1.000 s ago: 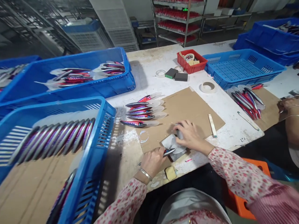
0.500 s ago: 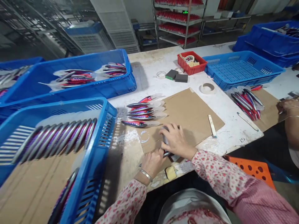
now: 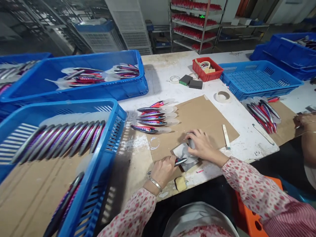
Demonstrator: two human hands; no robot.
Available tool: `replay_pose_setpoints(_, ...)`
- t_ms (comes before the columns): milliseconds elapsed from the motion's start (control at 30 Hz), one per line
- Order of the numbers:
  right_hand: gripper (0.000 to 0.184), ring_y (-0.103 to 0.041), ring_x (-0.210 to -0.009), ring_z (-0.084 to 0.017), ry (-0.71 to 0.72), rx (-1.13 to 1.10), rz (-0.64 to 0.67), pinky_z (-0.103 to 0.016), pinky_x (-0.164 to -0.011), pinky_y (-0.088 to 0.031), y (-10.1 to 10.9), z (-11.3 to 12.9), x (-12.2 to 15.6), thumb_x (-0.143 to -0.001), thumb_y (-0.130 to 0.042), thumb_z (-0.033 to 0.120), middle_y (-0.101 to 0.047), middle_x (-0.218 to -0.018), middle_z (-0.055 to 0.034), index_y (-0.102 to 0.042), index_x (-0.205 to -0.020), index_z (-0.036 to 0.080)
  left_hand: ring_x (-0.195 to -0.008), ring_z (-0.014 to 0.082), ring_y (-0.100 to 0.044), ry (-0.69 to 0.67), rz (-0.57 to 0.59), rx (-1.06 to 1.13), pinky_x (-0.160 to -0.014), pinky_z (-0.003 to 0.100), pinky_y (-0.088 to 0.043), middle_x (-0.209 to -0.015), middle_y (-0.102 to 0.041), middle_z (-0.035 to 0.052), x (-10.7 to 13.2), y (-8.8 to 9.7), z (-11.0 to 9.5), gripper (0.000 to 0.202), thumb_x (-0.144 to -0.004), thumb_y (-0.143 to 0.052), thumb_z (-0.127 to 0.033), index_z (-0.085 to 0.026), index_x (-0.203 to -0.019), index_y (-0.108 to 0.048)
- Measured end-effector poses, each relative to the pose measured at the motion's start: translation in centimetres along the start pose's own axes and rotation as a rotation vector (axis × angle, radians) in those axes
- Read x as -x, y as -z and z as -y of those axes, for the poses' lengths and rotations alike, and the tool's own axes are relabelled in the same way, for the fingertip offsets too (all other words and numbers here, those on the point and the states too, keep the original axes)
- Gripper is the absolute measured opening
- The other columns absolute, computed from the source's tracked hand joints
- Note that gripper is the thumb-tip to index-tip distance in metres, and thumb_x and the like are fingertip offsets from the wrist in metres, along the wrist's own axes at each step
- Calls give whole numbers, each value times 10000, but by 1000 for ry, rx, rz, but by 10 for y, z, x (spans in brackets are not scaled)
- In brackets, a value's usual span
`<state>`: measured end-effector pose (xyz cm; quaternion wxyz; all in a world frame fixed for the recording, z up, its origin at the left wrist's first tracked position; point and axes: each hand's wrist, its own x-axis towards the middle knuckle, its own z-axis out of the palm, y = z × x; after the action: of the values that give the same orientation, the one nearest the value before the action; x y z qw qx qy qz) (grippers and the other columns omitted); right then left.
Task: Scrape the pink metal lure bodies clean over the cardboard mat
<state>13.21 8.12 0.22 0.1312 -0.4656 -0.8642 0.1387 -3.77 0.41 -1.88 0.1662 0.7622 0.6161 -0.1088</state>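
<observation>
My left hand (image 3: 161, 169) is closed around a dark-backed fishing lure (image 3: 181, 161), whose end sticks out to the right with a clear lip beside it. Fingers of my right hand (image 3: 202, 144) are bent around a grey block (image 3: 191, 142), which looks like a sanding sponge. Between the hands a flat grey piece (image 3: 189, 166) lies under the lure's clear lip, near the table edge. Several finished-looking red and purple lures (image 3: 154, 118) lie in a row on the left of the cardboard sheet (image 3: 197, 115). A yellow sponge piece (image 3: 180, 183) sits close to my left hand.
Blue baskets with lures stand on the left, one perforated crate (image 3: 118, 128) and one solid tray (image 3: 145, 85). A red box (image 3: 209, 76), tape roll (image 3: 223, 96), dark blocks (image 3: 196, 84) and blue crate (image 3: 261, 89) stand behind. A co-worker's hand (image 3: 307, 120) is at the right.
My right hand has moved right with the grey block, away from my left hand, uncovering the lure's end and clear lip. My left hand stays on the lure. The view has shifted slightly.
</observation>
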Motion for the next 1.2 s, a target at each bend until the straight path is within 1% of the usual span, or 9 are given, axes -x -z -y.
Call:
replay_pose_setpoints(200, 331, -425, -1180, -274, 82, -9, -88, -420, -938, -356, -6, 12, -3, -786, -640, 311, -528, -1295, -82, -608, -1109, 242, -868, 240, -693, 28, 9, 0, -739, 304, -510, -976, -706, 146, 1, 2, -1, 316, -946, -453, -328, -108, -1124, -593)
replay_pose_setpoints(333, 321, -442, -1157, -265, -5, -15, -21, -397, -921, -378, -2, 2, 0, -792, -629, 295, -546, -1265, -79, -613, -1108, 238, -876, 248, -698, -10, 0, -9, -727, 314, -516, -969, -706, 115, 0, 1, -1, 262, -953, -439, -303, -150, -1085, -607)
replay_pose_setpoints(400, 304, -454, -1130, -273, -25, 23, -12, -412, -914, -373, -2, 7, -2, -785, -638, 298, -556, -1244, -85, -621, -1083, 235, -875, 265, -701, -5, 6, -25, -718, 332, -522, -961, -706, 121, -1, -1, 0, 280, -954, -443, -319, -149, -1111, -601)
replay_pose_setpoints(533, 327, -423, -1190, -280, 79, -4, -69, -429, -948, -355, -6, 19, -7, -787, -640, 296, -529, -1296, -84, -610, -1109, 246, -868, 279, -702, 14, -12, -42, -715, 348, -526, -953, -700, 152, -1, -7, 1, 351, -961, -437, -352, -112, -1175, -577)
replay_pose_setpoints(733, 300, -450, -1152, -272, -61, -4, -16, -413, -916, -381, -1, -4, 2, -788, -617, 287, -542, -1264, -76, -612, -1085, 246, -845, 238, -701, -17, -51, -11, -686, 300, -516, -933, -699, 111, 0, -12, 2, 242, -952, -459, -311, -156, -1058, -611)
replay_pose_setpoints(867, 320, -426, -1183, -284, 11, -15, -71, -439, -942, -365, -8, 12, -4, -785, -641, 320, -529, -1287, -69, -609, -1098, 264, -868, 257, -699, 0, -37, -14, -706, 321, -520, -973, -699, 138, 0, -8, 1, 291, -949, -469, -319, -124, -1132, -584)
replay_pose_setpoints(933, 337, -426, -1197, -271, 33, -69, -64, -416, -941, -378, -7, 8, -4, -789, -641, 315, -526, -1297, -69, -606, -1120, 263, -874, 261, -697, 1, -19, -12, -709, 327, -520, -968, -696, 143, 1, -5, 0, 289, -948, -469, -321, -118, -1113, -592)
replay_pose_setpoints(1067, 320, -462, -1152, -256, -98, -82, 13, -380, -890, -409, 2, -12, 1, -787, -635, 274, -554, -1250, -72, -617, -1105, 245, -883, 253, -691, -9, -17, 8, -704, 326, -515, -946, -696, 118, 1, -3, 0, 247, -955, -446, -312, -148, -1041, -610)
replay_pose_setpoints(1200, 325, -445, -1166, -262, -49, -77, -33, -411, -927, -382, -6, 6, -6, -778, -654, 300, -543, -1268, -60, -621, -1099, 260, -879, 257, -688, 1, -37, 0, -706, 329, -512, -925, -697, 127, 0, -7, 2, 254, -949, -455, -313, -133, -1041, -609)
